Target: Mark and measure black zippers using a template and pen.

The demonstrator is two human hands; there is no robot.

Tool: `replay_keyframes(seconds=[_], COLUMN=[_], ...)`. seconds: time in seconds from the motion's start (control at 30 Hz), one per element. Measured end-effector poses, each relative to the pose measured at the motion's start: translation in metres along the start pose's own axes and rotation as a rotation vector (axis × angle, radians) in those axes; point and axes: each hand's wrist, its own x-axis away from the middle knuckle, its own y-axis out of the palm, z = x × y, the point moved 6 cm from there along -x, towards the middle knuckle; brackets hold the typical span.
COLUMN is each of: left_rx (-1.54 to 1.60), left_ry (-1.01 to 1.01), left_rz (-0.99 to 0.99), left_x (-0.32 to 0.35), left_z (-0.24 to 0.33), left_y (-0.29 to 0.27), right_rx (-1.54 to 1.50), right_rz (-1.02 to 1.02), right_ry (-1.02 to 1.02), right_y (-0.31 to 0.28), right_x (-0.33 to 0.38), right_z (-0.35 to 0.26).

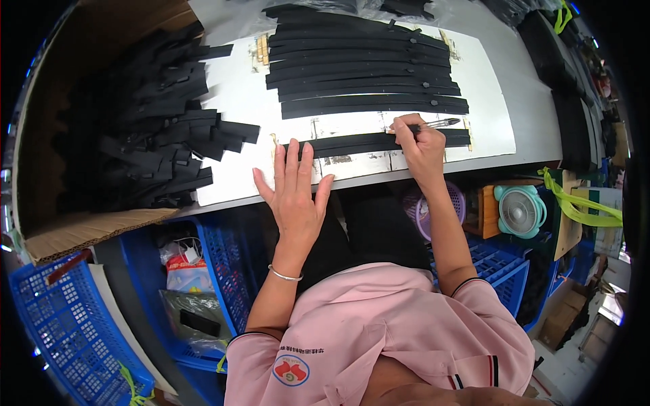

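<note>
Single head-worn fisheye view, looking steeply down from close above. The white worktable fills the far half, the person's pink shirt the near edge. Straight edges bow toward the rim.

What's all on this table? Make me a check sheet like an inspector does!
Surface: white board on a grey table, scuffed with dark marks near the front edge.
Job's things: one long black strip lies across the board front; a pen-like tool is over its right part.
Clutter: row of black strips behind; cardboard box of black pieces at left.
Grippers: left hand flat, fingers spread, on the strip's left end; right hand grips the tool.
Cables: nothing seen.
Surroundings: blue crates below, small teal fan, purple basket, green straps.
</note>
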Motion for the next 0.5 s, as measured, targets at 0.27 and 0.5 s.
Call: replay_keyframes(seconds=[0.27, 0.5], left_rx=[0.026, 0.378], left_ry=[-0.015, 0.204], left_rz=[-0.008, 0.023], left_x=[-0.004, -0.032], left_z=[0.007, 0.072], left_y=[-0.003, 0.012], right_rx=[0.194, 0.225], right_rz=[-0.036, -0.05], right_ry=[-0.157, -0.212], right_y=[0.003, 0.005], right_x=[-0.001, 0.0], right_z=[-0.007, -0.01])
